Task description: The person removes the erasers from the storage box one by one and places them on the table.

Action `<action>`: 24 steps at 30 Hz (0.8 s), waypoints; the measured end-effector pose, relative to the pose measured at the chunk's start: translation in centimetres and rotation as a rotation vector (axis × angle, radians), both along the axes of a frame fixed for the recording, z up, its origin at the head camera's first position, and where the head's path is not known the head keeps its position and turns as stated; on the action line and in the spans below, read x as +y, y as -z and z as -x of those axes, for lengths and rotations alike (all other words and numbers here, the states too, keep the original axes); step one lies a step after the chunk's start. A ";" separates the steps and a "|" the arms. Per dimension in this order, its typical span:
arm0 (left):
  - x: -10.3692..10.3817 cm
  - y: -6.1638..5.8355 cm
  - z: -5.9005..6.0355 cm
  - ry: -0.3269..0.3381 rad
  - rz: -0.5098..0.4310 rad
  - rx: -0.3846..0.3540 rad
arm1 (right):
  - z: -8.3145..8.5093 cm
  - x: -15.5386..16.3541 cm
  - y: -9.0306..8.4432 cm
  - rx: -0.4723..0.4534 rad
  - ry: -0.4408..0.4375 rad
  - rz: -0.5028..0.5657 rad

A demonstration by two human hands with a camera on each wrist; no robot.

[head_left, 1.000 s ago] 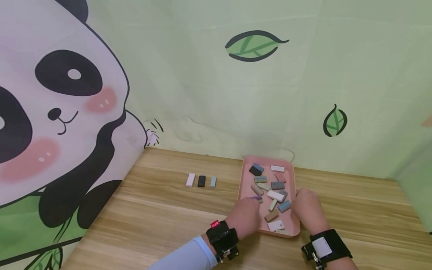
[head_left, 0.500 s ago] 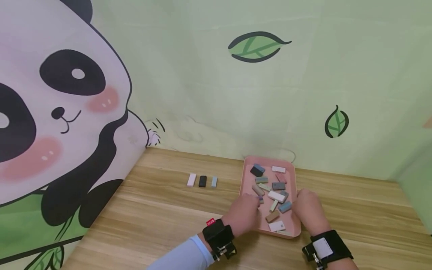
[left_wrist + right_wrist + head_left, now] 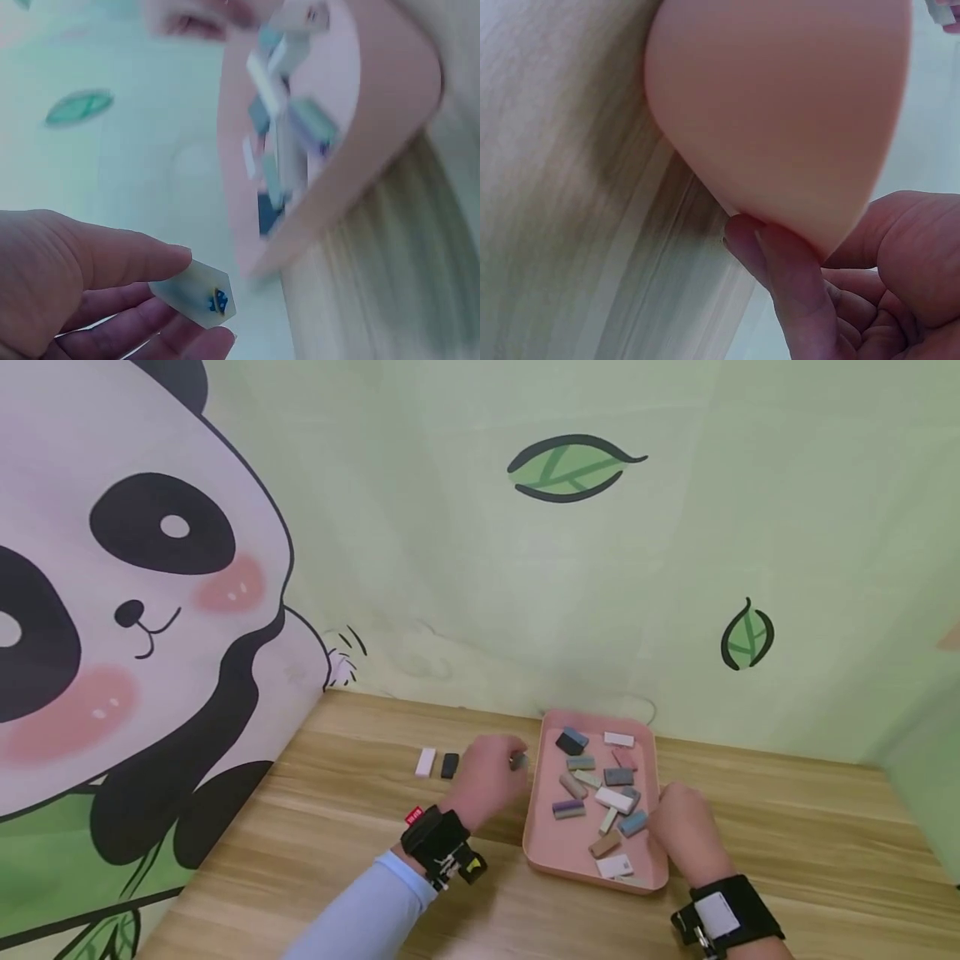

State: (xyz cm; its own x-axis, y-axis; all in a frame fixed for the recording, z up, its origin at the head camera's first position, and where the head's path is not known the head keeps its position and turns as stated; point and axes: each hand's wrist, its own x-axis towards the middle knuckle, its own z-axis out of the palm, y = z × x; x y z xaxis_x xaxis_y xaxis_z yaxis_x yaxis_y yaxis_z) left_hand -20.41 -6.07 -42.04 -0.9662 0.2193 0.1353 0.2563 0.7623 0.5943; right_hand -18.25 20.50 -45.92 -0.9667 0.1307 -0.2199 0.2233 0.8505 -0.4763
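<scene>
1. Between the tabletop row and the pink tray [image 3: 546, 867], just off the tray's left side, the left hand [image 3: 491, 777] pinches a small pale block [image 3: 196, 291] between its digits

2. Seen from the left wrist, the pale block's long axis slants from upper left, under the topmost digit, down to the right; its free end points right and a little downward, and a dark blue mark sits near that end

3. From the head view only a small bit of it shows at the hand's tray-facing side, too little to read its axis there

4. On the tray's right edge, the right hand [image 3: 688, 827] grips the wall, digits on both faces of it in the right wrist view; the tray's long axis runs away from the person toward the backdrop [image 3: 420, 527]

5. Half a second ago the left hand was over the tray's left part; now it is outside, hiding the light blue block of the row, while the pale pink block [image 3: 425, 762] and black block [image 3: 449, 766] show as before

6. A purple-edged block [image 3: 567, 810], partly covered then, now lies in full view inside the tray; the right hand has kept its place
</scene>
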 end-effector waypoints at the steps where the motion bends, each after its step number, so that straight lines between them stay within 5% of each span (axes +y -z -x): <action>1: -0.6 -0.1 0.4 -0.019 0.001 0.006 | 0.0 0.0 0.0 0.002 -0.002 0.004; 13: -7.9 1.8 3.3 -0.293 -0.068 0.035 | 0.1 0.2 0.3 0.034 -0.020 -0.014; 24: -12.7 4.3 4.7 -0.454 -0.048 0.013 | 0.0 0.1 0.1 0.035 -0.023 -0.020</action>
State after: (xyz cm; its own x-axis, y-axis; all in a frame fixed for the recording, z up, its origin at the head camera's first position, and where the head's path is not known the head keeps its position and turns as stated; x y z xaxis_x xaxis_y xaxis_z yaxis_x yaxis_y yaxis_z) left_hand -25.06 -18.79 -46.34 -0.9612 -0.2330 0.1475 -0.0902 0.7711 0.6304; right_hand -18.26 20.63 -46.05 -0.9765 0.1126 -0.1839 0.1875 0.8644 -0.4665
